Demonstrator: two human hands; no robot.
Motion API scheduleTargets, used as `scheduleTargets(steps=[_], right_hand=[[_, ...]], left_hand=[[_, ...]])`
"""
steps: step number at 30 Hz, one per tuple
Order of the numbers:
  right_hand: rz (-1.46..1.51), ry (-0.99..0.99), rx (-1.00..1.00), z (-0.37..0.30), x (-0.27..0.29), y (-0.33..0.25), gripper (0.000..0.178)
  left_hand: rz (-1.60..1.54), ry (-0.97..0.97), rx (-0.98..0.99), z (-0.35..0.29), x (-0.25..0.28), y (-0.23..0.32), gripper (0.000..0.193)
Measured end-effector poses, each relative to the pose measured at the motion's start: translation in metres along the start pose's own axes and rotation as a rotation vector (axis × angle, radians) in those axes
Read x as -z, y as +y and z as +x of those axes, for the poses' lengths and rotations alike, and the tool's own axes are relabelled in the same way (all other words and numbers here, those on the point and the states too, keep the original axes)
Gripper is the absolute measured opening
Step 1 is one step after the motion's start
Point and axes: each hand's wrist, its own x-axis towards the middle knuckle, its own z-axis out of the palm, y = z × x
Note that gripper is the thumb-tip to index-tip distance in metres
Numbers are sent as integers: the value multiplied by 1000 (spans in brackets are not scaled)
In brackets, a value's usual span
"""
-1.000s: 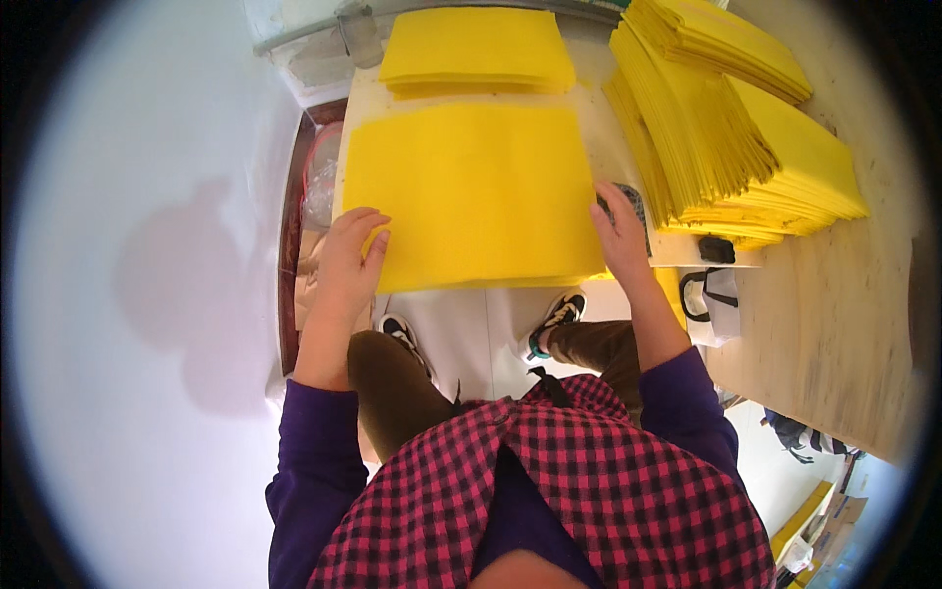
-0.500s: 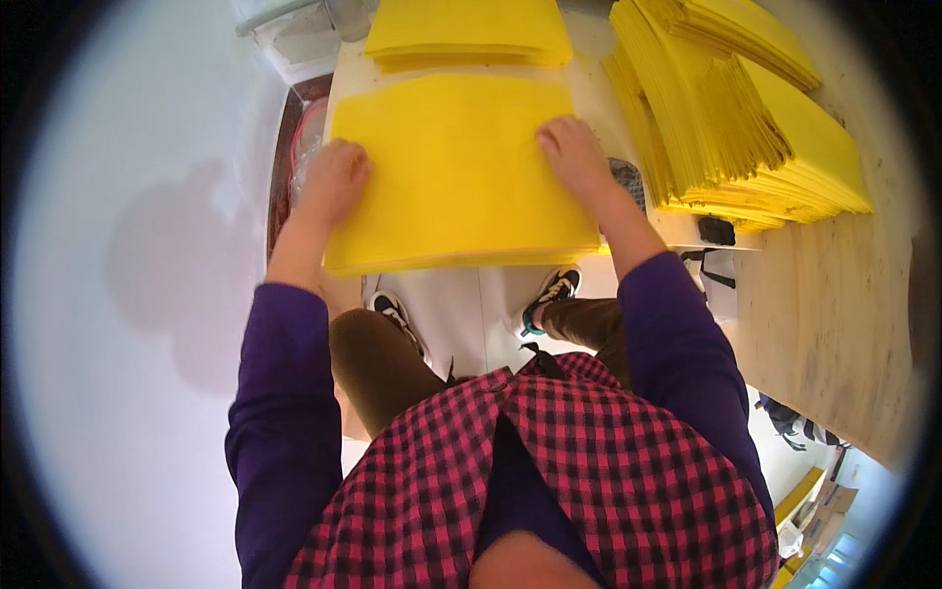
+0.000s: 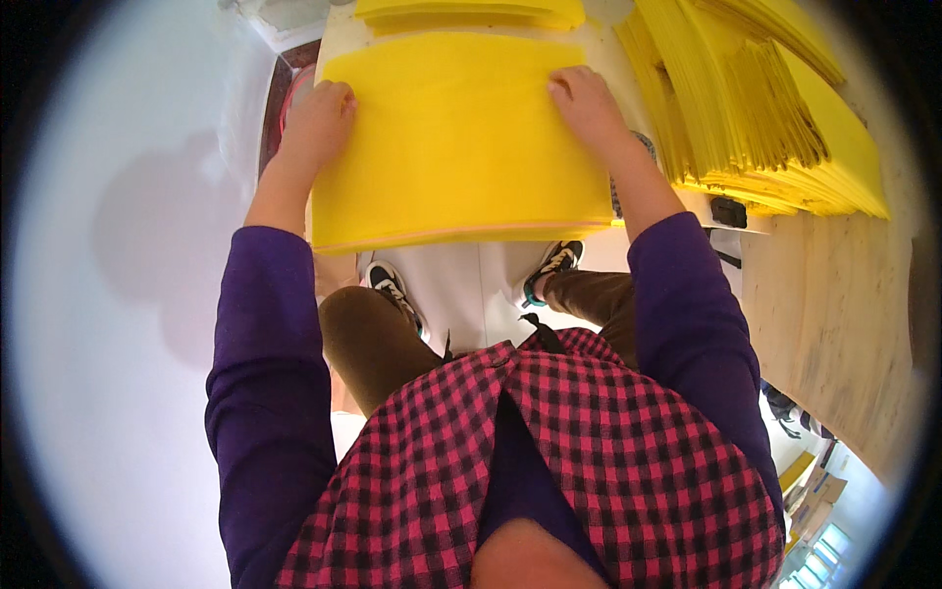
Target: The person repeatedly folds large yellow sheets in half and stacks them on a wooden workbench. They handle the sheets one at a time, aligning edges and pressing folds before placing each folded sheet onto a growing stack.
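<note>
A wide stack of thin yellow sheets (image 3: 461, 147), felt-like in look, lies in front of me with its near edge jutting over the table's front. At its far left corner my left hand (image 3: 327, 116) is closed, fingers curled in on the sheet's edge. My right hand (image 3: 589, 103) pinches the far right part in the same way, thumb toward the middle. The fingertips are partly hidden, so how many sheets they grip is unclear. Just beyond lies another yellow stack (image 3: 471, 14), cut off by the picture's top.
To the right, several folded yellow bundles (image 3: 716, 108) are piled high on the wooden table (image 3: 824, 304). A small black object (image 3: 728, 212) sits by their near edge. A white wall (image 3: 128, 393) runs along my left. My shoes (image 3: 392, 293) show on the floor below.
Both hands have moved away from me and slightly apart, still at the sheet's sides. The sheet's far edge has shifted farther up in the picture, and the whole view has tilted a little.
</note>
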Motion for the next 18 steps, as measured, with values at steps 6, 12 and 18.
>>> scheduleTargets(steps=[6,12,18], right_hand=[[144,-16,237,-47,7,3,27],[61,47,92,-9,-9,2,26],[177,11,264,-24,-1,8,29]], left_hand=[[-230,79,-312,-46,3,2,13],[-132,99,-198,-12,-4,9,12],[-167,87,-258,-18,0,5,18]])
